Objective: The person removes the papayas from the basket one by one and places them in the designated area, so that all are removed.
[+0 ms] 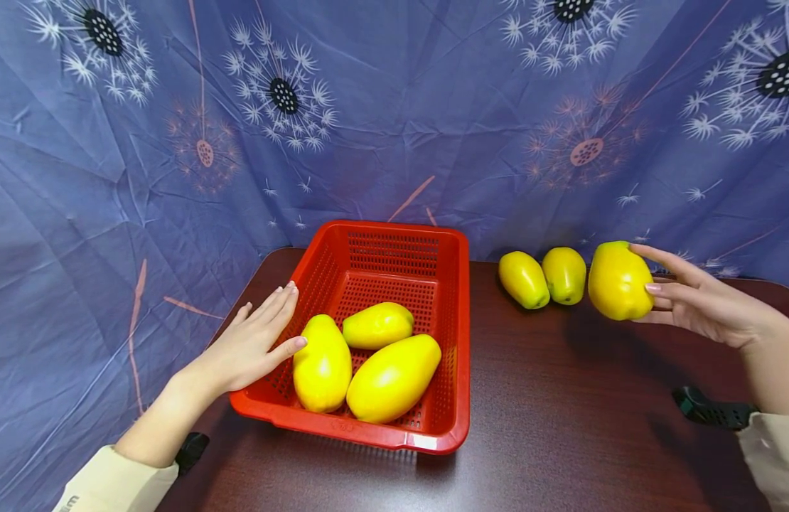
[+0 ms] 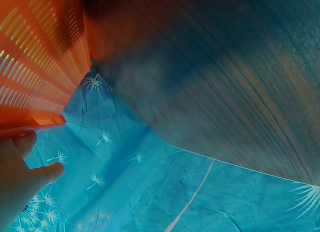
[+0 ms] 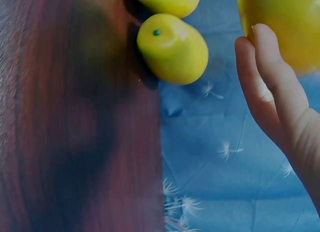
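My right hand [image 1: 701, 299] grips a yellow papaya [image 1: 620, 281] above the table's right side, thumb and fingers around its near end. In the right wrist view, fingers of that hand [image 3: 275, 87] press against the same papaya [image 3: 285, 29]. On the left, my left hand [image 1: 254, 345] rests with straight fingers on the side rim of a red plastic basket [image 1: 463, 355]. Inside the basket lie a left papaya [image 1: 322, 364], a small back papaya [image 1: 378, 326] and a large front papaya [image 1: 394, 378]. The left wrist view shows the basket's slotted wall [image 2: 40, 57] from outside.
Two more papayas, one [image 1: 524, 279] beside the other [image 1: 564, 276], lie at the back of the dark wooden table [image 1: 548, 427], right of the basket. A blue dandelion-patterned cloth [image 1: 401, 107] hangs behind the table and along its left side.
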The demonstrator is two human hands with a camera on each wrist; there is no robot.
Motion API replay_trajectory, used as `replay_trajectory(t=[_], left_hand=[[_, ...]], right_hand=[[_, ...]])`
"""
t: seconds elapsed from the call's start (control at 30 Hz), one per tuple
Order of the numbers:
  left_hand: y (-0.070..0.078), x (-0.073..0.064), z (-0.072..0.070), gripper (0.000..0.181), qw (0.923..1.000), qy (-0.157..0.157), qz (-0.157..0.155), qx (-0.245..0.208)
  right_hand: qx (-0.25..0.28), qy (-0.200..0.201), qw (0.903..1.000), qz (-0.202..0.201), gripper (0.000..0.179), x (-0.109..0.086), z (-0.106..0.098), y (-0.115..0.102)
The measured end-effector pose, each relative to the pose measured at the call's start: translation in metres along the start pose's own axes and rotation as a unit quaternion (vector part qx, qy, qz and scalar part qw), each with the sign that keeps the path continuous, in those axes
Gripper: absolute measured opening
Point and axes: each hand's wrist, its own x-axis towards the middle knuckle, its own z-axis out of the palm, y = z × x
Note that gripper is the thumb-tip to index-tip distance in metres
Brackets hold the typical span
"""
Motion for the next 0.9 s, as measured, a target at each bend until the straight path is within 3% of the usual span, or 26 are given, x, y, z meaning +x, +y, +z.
replay_trajectory(t=[0.33, 0.5, 0.67, 0.9], left_hand=[[0.000, 0.000, 0.000, 0.077, 1.0000, 0.002, 0.003, 0.002], [0.000, 0.000, 0.000, 0.078, 1.0000, 0.001, 0.001, -0.001], [0.000, 0.000, 0.000, 0.077, 1.0000, 0.000, 0.000, -0.002], [0.000, 0.001, 0.001, 0.078, 1.0000, -0.001, -0.004, -0.005]], right_hand=[[-0.043, 0.072, 0.9960, 0.031, 0.061, -0.014, -0.013, 0.014], [-0.066, 0.088, 0.9928, 0.046, 0.060, -0.017, -0.018, 0.022], [-0.060, 0.092, 0.9927, 0.049, 0.059, -0.018, -0.021, 0.029], [-0.020, 0.054, 0.9970, 0.053, 0.059, -0.018, -0.028, 0.037]])
